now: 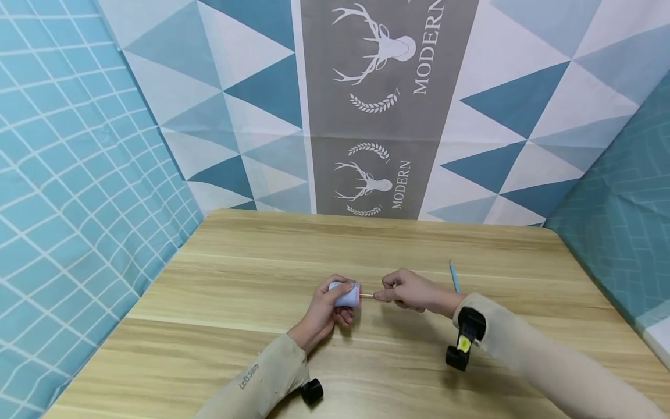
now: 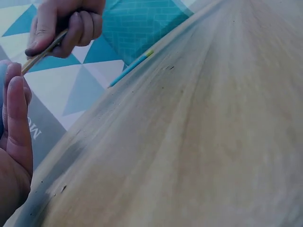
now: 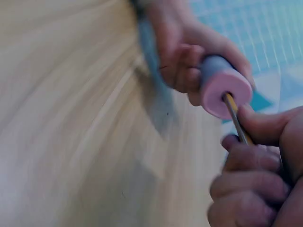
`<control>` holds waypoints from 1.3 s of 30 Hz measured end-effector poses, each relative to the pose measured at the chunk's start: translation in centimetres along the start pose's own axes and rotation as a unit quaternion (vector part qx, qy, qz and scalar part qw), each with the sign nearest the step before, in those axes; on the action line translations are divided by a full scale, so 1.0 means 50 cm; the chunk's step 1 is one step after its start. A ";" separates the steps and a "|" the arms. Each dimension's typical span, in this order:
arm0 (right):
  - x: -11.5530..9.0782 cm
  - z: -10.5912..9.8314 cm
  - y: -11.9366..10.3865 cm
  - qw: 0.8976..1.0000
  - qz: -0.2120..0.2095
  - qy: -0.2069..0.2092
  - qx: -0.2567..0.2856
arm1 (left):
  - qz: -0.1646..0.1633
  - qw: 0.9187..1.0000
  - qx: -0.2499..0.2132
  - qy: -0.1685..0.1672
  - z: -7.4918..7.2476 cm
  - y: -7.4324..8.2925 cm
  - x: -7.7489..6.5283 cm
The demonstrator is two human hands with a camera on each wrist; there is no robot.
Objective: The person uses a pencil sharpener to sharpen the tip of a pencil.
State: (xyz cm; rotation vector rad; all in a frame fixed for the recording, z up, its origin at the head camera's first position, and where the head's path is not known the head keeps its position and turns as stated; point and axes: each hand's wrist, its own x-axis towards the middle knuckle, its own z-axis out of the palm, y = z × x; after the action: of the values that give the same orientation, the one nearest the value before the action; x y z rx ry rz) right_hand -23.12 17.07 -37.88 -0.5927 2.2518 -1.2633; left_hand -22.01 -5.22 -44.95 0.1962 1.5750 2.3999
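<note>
My left hand (image 1: 323, 308) grips a pencil sharpener (image 1: 340, 299), a pale blue cylinder with a pink end, above the wooden table. Its pink face (image 3: 214, 98) turns toward the right hand and has a round hole in the middle. A yellow pencil (image 3: 236, 120) with dark stripes has one end in that hole. My right hand (image 1: 410, 290) pinches the pencil between thumb and curled fingers, a short way from the sharpener. The tip inside the hole is hidden. In the left wrist view only a sliver of the sharpener shows at the left edge.
A light blue pencil (image 1: 454, 277) lies on the table (image 1: 251, 267) beyond the right wrist. Patterned cloths hang behind the table (image 1: 361, 116) and along both sides. Something white (image 1: 658, 334) stands at the right edge.
</note>
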 end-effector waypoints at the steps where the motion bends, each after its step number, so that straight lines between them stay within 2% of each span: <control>1: 0.004 -0.005 0.003 0.997 0.047 -0.029 0.050 | 0.000 1.000 0.002 -0.003 -0.001 0.000 0.000; 3: 0.009 -0.014 0.009 0.982 0.122 -0.075 0.124 | 0.001 1.000 0.009 -0.009 -0.002 -0.001 -0.001; 4: 0.011 -0.017 0.012 0.975 0.144 -0.089 0.144 | 0.000 1.000 0.012 -0.010 -0.002 -0.002 0.000; 6: 0.011 -0.019 0.017 0.969 0.163 -0.102 0.158 | -0.001 1.000 0.018 -0.012 -0.003 -0.003 0.001; 7: 0.010 -0.019 0.018 0.971 0.157 -0.097 0.152 | -0.002 1.000 0.021 -0.014 -0.004 -0.002 0.001; 10: 0.000 -0.016 0.018 0.988 0.102 -0.066 0.093 | -0.003 1.000 0.022 -0.015 -0.004 -0.002 0.001; 12: -0.012 -0.015 0.015 0.998 0.043 -0.034 0.019 | -0.004 1.000 0.020 -0.016 -0.003 -0.001 0.001; 13: -0.019 -0.015 0.012 1.000 0.010 -0.015 -0.025 | -0.005 1.000 0.018 -0.016 -0.003 0.000 0.001; 14: -0.026 -0.015 0.010 0.997 -0.027 0.005 -0.073 | -0.007 1.000 0.013 -0.014 -0.003 0.000 0.001; 15: -0.034 -0.015 0.007 0.990 -0.065 0.025 -0.126 | -0.008 1.000 0.010 -0.012 -0.003 0.000 0.001; 16: -0.042 -0.015 0.003 0.977 -0.106 0.042 -0.181 | -0.009 1.000 0.006 -0.009 -0.003 0.000 0.002; 17: -0.049 -0.012 0.002 0.956 -0.148 0.063 -0.244 | -0.010 1.000 0.002 -0.008 -0.003 0.000 0.002; 18: -0.055 -0.010 0.001 0.926 -0.195 0.082 -0.312 | -0.012 1.000 0.000 -0.006 -0.003 0.000 0.003; 19: -0.060 -0.007 0.002 0.889 -0.240 0.096 -0.379 | -0.013 1.000 -0.002 -0.006 -0.004 0.000 0.004; 20: -0.062 -0.005 0.004 0.843 -0.283 0.111 -0.444 | -0.014 1.000 -0.003 -0.004 -0.004 0.000 0.003; 22: -0.061 -0.001 0.009 0.737 -0.357 0.145 -0.555 | -0.017 1.000 -0.004 -0.004 -0.005 0.001 0.004; 23: -0.058 0.000 0.012 0.687 -0.383 0.162 -0.595 | -0.019 1.000 -0.003 -0.004 -0.006 0.002 0.004; 24: -0.054 0.000 0.015 0.644 -0.406 0.176 -0.624 | -0.020 1.000 -0.003 -0.003 -0.007 0.002 0.005; 25: -0.048 0.000 0.019 0.613 -0.421 0.186 -0.642 | -0.022 1.000 -0.003 -0.003 -0.007 0.003 0.005; 26: -0.042 0.001 0.022 0.588 -0.431 0.198 -0.655 | -0.023 1.000 -0.003 -0.002 -0.008 0.003 0.005; 27: -0.035 0.003 0.025 0.573 -0.437 0.210 -0.661 | -0.023 1.000 -0.003 -0.001 -0.008 0.003 0.006; 28: -0.028 0.005 0.029 0.563 -0.442 0.222 -0.662 | -0.024 1.000 -0.002 0.001 -0.009 0.003 0.006; 30: -0.015 0.011 0.036 0.552 -0.449 0.244 -0.659 | -0.025 1.000 -0.001 0.005 -0.009 0.003 0.006; 31: -0.010 0.013 0.038 0.552 -0.452 0.250 -0.655 | -0.025 1.000 0.000 0.006 -0.008 0.002 0.006; 32: -0.005 0.016 0.041 0.555 -0.454 0.254 -0.649 | -0.025 1.000 0.001 0.009 -0.008 0.002 0.005; 34: 0.000 0.020 0.043 0.574 -0.457 0.251 -0.631 | -0.025 1.000 0.001 0.015 -0.006 0.000 0.004; 36: 0.001 0.024 0.042 0.612 -0.450 0.230 -0.608 | -0.024 0.999 -0.003 0.023 -0.005 -0.001 0.004; 37: 0.000 0.025 0.042 0.638 -0.442 0.216 -0.593 | -0.023 0.999 -0.005 0.027 -0.004 -0.002 0.004; 39: -0.003 0.026 0.037 0.705 -0.416 0.182 -0.545 | -0.023 0.999 -0.007 0.035 -0.003 -0.003 0.005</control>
State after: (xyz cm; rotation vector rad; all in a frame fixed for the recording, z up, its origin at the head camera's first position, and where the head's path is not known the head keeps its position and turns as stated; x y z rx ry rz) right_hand -22.49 17.20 -40.05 -2.1190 3.0660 -0.0692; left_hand -22.24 -5.21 -45.14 0.0734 1.5748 2.4056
